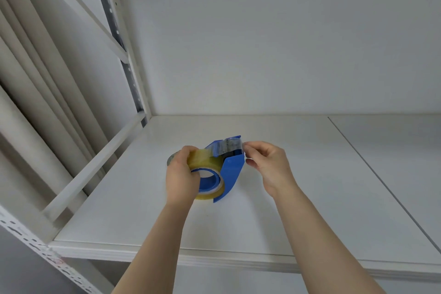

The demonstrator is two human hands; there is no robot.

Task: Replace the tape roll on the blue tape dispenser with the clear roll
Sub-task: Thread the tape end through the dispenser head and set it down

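Clear roll seated in blue tape dispenser above shelf

The clear roll [208, 175] and blue tape dispenser [230, 169] are gripped by the left hand [181, 178] over the shelf's [298, 198] middle; the tape end [229, 147] is pinched by the right hand [269, 164] beyond.

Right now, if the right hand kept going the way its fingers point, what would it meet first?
The right hand points left, pinching the tape end at the blue dispenser. Going straight on, it would most likely meet the dispenser's top edge first, then the tape roll held by the left hand. Depth is uncertain.
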